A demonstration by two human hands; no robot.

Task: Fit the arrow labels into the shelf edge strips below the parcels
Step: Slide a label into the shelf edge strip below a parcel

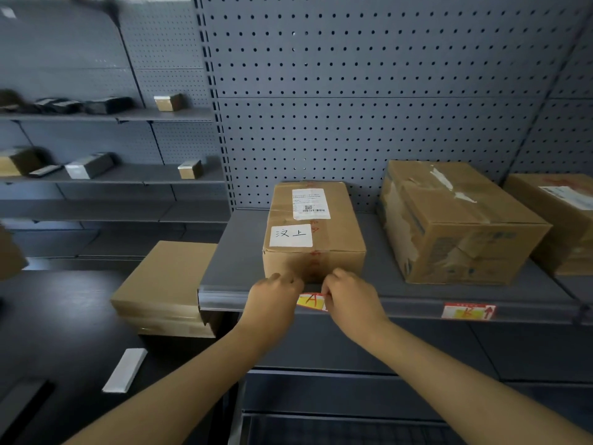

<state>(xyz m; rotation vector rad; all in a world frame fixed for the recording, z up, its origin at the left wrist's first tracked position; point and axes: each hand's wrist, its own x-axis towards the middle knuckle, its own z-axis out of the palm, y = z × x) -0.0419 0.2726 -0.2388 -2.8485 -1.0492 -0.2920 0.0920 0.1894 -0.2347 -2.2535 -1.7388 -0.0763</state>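
Far left, on the neighbouring grey shelving, small dark packets and a few little cartons (pixel 169 102) sit on two shelves, all blurred; lower down a white flat strip-like box (pixel 124 370) lies on a dark surface, and a flat brown carton (pixel 167 277) rests on a stack just beside the left end of the near shelf (pixel 237 248). Along that shelf's front runs the shelf edge strip (pixel 224 300). The left hand (pixel 272 298) reaches up to the strip, fingers curled over its top lip at the left end of a yellow-and-red arrow label (pixel 310 300), which sits in the strip directly below the middle parcel (pixel 313 232); whether the fingers pinch the label or only press the strip cannot be told. The right hand (pixel 348 297) is just beside it, fingers bent and pinching the label's right end at the strip's upper edge. The middle parcel carries a barcode shipping label on top and a white handwritten sticker nearer the front, and stands at the shelf's front edge, touching neither neighbour. To its right stands a larger, scuffed cardboard box (pixel 455 223), turned at an angle, and below it a second arrow label (pixel 468 311) already sits in the strip. At the far right edge another parcel (pixel 561 213) is partly cut off, in front of the perforated back panel (pixel 369 91)
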